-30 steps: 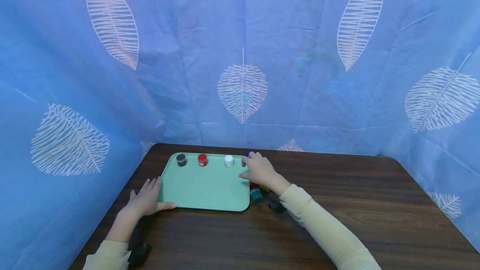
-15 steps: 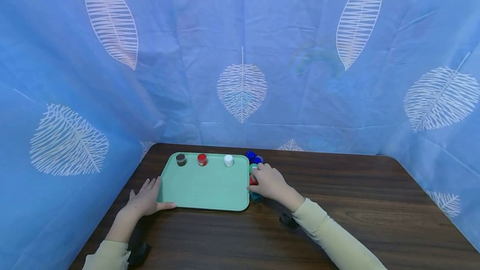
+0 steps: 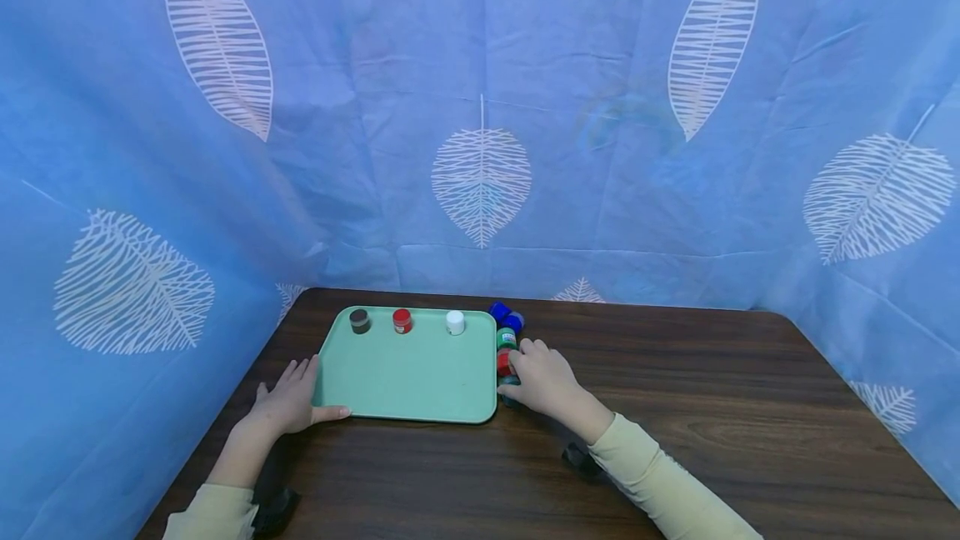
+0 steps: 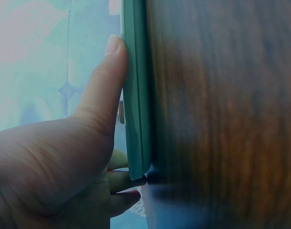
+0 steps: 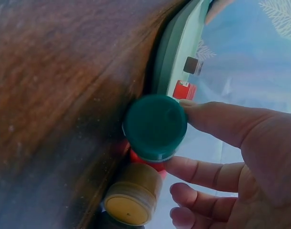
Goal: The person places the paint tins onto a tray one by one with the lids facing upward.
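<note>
My left hand [image 3: 287, 403] rests against the near left corner of a mint green tray [image 3: 412, 373]. Its thumb lies straight along the front edge, its other fingers along the left side. Just past the tray's right edge, my right hand [image 3: 546, 379] pinches a small jar with a teal lid [image 5: 155, 126] between thumb and index finger; the remaining fingers are bent and hold nothing. Close behind that jar are a red jar [image 3: 504, 362] and a yellow-brown jar [image 5: 131, 195], the latter hidden in the head view.
Along the tray's far side stand a dark jar [image 3: 360, 322], a red-lidded jar [image 3: 402, 321] and a white jar [image 3: 455, 322]. A green jar [image 3: 507, 338] and two blue jars [image 3: 513, 322] lie right of the tray. Leaf-patterned blue cloth [image 3: 480, 190] surrounds the brown table [image 3: 675, 390].
My right hand has moved from over the tray's far right edge, back toward me and slightly right, onto the teal-lidded jar. The blue and green jars became visible. My left hand stays put.
</note>
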Available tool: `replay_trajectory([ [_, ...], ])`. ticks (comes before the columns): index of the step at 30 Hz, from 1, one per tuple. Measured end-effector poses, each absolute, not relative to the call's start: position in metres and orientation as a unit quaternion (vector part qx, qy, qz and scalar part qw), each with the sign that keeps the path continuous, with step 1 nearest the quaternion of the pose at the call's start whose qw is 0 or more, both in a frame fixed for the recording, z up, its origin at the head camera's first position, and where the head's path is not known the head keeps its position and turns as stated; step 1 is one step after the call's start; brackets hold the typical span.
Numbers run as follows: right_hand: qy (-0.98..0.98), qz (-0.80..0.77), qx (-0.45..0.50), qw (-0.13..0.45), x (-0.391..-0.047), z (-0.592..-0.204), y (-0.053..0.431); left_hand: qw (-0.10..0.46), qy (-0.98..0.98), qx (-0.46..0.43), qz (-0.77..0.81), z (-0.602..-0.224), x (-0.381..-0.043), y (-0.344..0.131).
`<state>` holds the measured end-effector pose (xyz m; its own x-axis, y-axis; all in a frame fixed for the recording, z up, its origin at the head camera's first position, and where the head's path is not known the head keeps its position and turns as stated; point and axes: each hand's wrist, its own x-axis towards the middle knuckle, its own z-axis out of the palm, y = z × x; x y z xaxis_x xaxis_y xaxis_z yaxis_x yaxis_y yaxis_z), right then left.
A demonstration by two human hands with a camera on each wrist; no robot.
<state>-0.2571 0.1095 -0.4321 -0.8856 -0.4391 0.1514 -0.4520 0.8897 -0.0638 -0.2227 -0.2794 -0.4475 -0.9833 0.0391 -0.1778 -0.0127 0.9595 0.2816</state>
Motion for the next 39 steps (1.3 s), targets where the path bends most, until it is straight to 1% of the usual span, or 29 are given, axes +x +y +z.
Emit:
replay_trajectory([
  [11,-0.97,0.046,0.239,0.025,-0.2538,-0.4322,0.1108,0.094,0.985,0.007,0.146,-0.4465,-0.2219,-0.279],
  [18,-0.969,0.027,0.244,0.011,-0.25,-0.4314,0.1091,0.096,0.985,0.006,0.145,-0.4479,-0.2227,-0.2799],
  [25,-0.966,0.012,0.259,0.017,-0.2489,-0.4312,0.1072,0.096,0.985,0.005,0.144,-0.4498,-0.2238,-0.2807],
  [39,-0.962,0.051,0.265,0.046,-0.2514,-0.4304,0.1027,0.097,0.985,0.007,0.144,-0.4473,-0.2226,-0.2798],
])
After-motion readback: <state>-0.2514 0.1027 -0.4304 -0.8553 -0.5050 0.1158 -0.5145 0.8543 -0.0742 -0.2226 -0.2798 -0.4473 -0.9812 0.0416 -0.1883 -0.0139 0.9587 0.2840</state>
